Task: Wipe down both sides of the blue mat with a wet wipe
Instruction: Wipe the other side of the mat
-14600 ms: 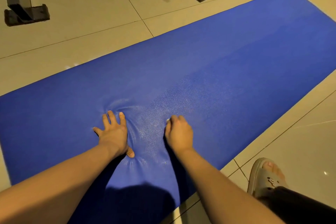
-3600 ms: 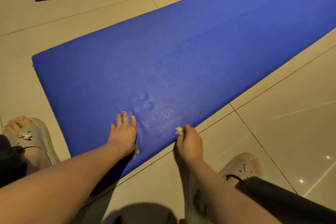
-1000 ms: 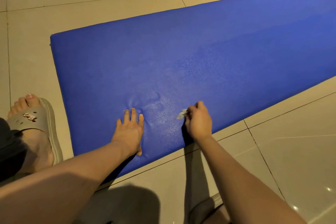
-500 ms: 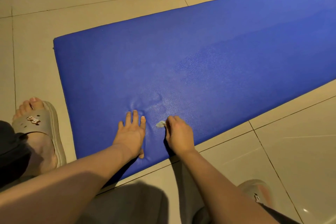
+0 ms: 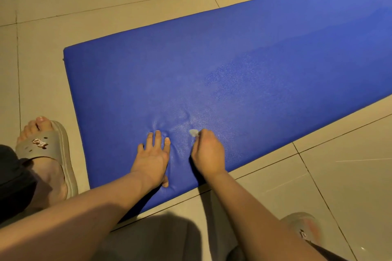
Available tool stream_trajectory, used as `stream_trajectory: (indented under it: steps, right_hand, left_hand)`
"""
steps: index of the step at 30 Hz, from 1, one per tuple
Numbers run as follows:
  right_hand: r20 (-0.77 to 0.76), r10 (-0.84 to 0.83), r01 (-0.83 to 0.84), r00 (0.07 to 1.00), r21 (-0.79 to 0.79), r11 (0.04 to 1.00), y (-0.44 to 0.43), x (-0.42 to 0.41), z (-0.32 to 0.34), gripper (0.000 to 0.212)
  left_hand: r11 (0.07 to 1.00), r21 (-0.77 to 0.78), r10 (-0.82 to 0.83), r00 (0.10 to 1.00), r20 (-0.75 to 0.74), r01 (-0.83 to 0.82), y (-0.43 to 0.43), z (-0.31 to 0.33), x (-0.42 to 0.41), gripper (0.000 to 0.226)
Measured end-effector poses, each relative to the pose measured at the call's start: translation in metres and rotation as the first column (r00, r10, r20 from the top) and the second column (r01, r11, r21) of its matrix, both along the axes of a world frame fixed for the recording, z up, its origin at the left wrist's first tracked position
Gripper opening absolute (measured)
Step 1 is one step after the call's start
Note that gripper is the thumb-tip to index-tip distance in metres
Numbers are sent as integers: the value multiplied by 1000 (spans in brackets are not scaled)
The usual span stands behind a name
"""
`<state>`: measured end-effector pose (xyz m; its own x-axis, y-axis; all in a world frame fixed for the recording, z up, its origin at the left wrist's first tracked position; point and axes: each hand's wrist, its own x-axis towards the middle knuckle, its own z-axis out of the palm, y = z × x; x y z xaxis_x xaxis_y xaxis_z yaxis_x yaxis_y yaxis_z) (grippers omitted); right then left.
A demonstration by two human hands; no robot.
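The blue mat (image 5: 233, 74) lies flat on the tiled floor (image 5: 339, 176); the left hand (image 5: 153, 158) rests on it with fingers straight and spread, pressing the surface into small wrinkles just ahead of the fingertips. The right hand (image 5: 207, 152), just beside the left, has its fingers curled round a small wadded wet wipe (image 5: 193, 132), which touches the mat ahead of the knuckles. Judged progress: the upper face shows a sheen ahead of and to the right of the hands, so wiping appears partial, and the underside faces the floor, apparently not yet wiped.
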<state>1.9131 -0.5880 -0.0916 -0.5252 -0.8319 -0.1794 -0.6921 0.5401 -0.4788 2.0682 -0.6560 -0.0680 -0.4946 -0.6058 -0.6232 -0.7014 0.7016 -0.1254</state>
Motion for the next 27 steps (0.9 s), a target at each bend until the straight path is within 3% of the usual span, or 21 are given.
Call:
stream_trajectory:
  steps: [3, 5, 11, 14, 19, 24, 27]
  right_hand:
    - [-83, 226, -228, 971, -9, 974, 1, 9, -3, 6]
    - [-113, 270, -268, 956, 36, 963, -1, -13, -2, 5]
    - [-191, -192, 207, 963, 63, 976, -10, -119, -5, 12]
    - [-155, -273, 285, 949, 59, 957, -17, -110, 0, 19]
    - [-66, -24, 27, 998, 50, 998, -19, -25, -1, 23]
    - [-29, 326, -325, 945, 31, 945, -19, -18, -2, 16]
    - [-68, 267, -267, 961, 18, 964, -22, -55, -5, 11]
  left_hand:
    - [1000, -1, -5, 1000, -5, 5, -1, -1, 0, 140]
    - [1000, -1, -3, 1000, -12, 3, -1, -1, 1, 140]
    - [1000, 4, -4, 999, -32, 4, 0, -3, 5, 139]
    - [1000, 23, 9, 999, -45, -8, -2, -3, 6, 139]
    - [998, 65, -9, 995, -103, 16, -9, 4, 14, 134]
    - [988, 112, 145, 917, -370, -111, -41, 18, 21, 95]
    - [940, 117, 337, 818, -465, -321, -59, 17, 20, 95]
